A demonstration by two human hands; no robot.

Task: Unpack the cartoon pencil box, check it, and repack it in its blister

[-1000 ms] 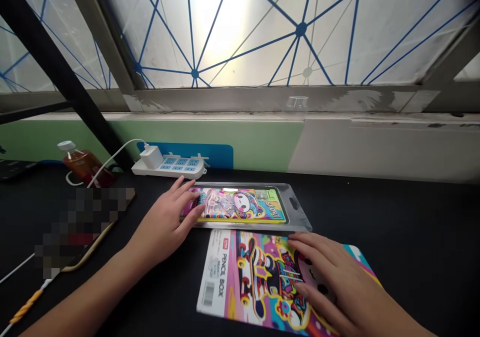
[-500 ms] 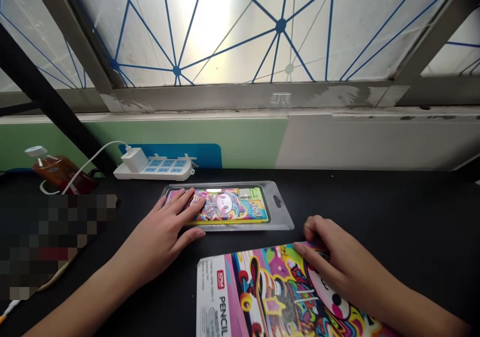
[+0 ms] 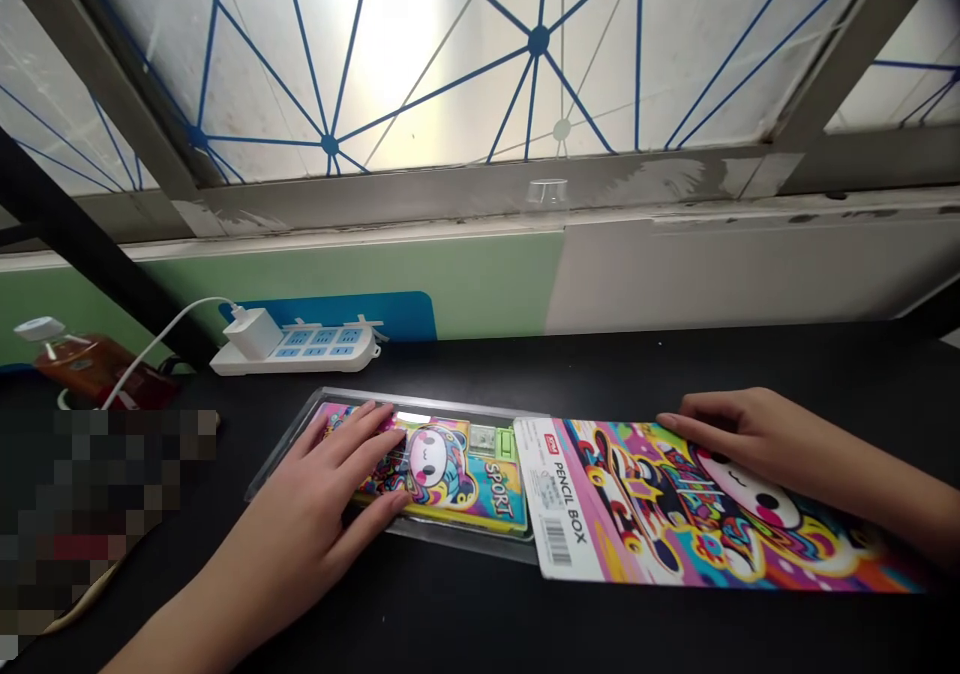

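Note:
My left hand [image 3: 322,484] lies over a colourful cartoon-printed pencil box [image 3: 465,479], with fingers on its top and thumb by its near edge. The box sits in a clear plastic blister tray [image 3: 450,542]. My right hand [image 3: 750,434] holds the far edge of a printed "PENCIL BOX" card sleeve [image 3: 675,514], which lies flat. The card's barcode end overlaps the right end of the tray and hides that part of it.
A white power strip [image 3: 292,351] with a plugged-in charger [image 3: 253,334] and white cable stands behind the tray. An amber drink bottle [image 3: 94,369] is at the far left, beside a pixelated object [image 3: 97,524]. A black strut [image 3: 90,234] crosses the left side below the window.
The card has slid up and right, from in front of the tray to overlapping its right end, with my right hand moving along. My left hand stays on the box. The view has shifted slightly.

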